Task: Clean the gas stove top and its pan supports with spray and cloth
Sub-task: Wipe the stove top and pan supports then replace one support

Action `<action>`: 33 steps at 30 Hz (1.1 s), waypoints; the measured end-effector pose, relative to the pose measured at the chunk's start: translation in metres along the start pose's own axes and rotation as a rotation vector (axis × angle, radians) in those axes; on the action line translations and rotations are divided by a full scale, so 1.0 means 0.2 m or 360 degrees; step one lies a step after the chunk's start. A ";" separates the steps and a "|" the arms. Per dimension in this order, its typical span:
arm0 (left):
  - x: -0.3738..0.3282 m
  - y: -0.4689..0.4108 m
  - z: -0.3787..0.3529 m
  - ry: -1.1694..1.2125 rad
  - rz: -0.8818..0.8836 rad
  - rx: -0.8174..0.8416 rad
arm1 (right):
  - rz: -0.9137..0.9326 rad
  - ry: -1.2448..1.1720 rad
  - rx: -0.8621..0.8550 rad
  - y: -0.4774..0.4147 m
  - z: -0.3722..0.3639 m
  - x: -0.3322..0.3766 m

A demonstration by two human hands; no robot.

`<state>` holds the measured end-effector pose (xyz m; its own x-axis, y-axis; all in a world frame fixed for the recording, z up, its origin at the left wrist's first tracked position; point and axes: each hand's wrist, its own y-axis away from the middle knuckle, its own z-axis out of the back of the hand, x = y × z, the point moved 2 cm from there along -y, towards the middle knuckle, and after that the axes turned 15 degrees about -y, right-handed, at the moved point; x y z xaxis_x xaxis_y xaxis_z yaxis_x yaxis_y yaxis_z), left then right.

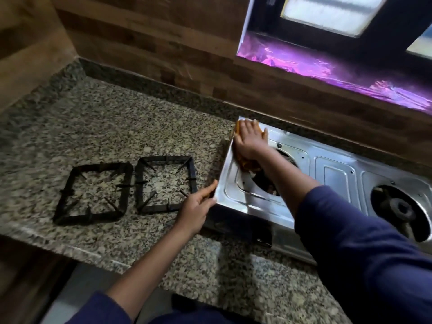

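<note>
The stainless-steel two-burner gas stove top [332, 174] sat on the speckled grey granite countertop [98, 127], w/ its back edge near the brown wood-pattern backsplash [163, 54]. Both black square metal pan supports were off the stove, lying flat on the granite to its left, side by side & just apart: left pan support [92, 192] and right pan support [166, 183], the latter nearer the stove's left edge.

Right hand [250, 139] was at the stove's back-left corner, palm down, fingers spread flat, pressing an orange-brown cloth [249, 163] against the steel. Cloth poked out past the fingertips at the corner & bunched under the wrist beside the left burner opening [268, 181]. Dark blue sleeve [364, 242] covered the right arm to mid-forearm, crossing over the stove's front.

Left hand [198, 206] clasped the stove's front-left corner, thumb up along the left edge, fingers curled under/around the side; a bit of sth orange showed beneath the thumb, can't tell what.

Right burner opening [402, 211] showed a dark burner head inside. Btw the two openings, a raised rectangular panel in the steel. Above the backsplash on the right, a window sill [327, 66] glowed purple. Edges of the frame were motion-blurred.
</note>
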<state>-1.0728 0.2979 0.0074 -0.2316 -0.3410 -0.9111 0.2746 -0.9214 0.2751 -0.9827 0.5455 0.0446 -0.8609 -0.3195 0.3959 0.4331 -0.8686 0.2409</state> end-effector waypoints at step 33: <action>-0.11 -0.04 -0.10 0.0175 0.0080 -0.0217 | 0.0981 -0.0398 0.0034 1.12 -0.20 -0.29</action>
<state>-1.0521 0.3165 0.0195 -0.1131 -0.3569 -0.9273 0.4092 -0.8672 0.2839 -0.8454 0.3536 0.0395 -0.3675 -0.6554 0.6598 0.8337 -0.5466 -0.0786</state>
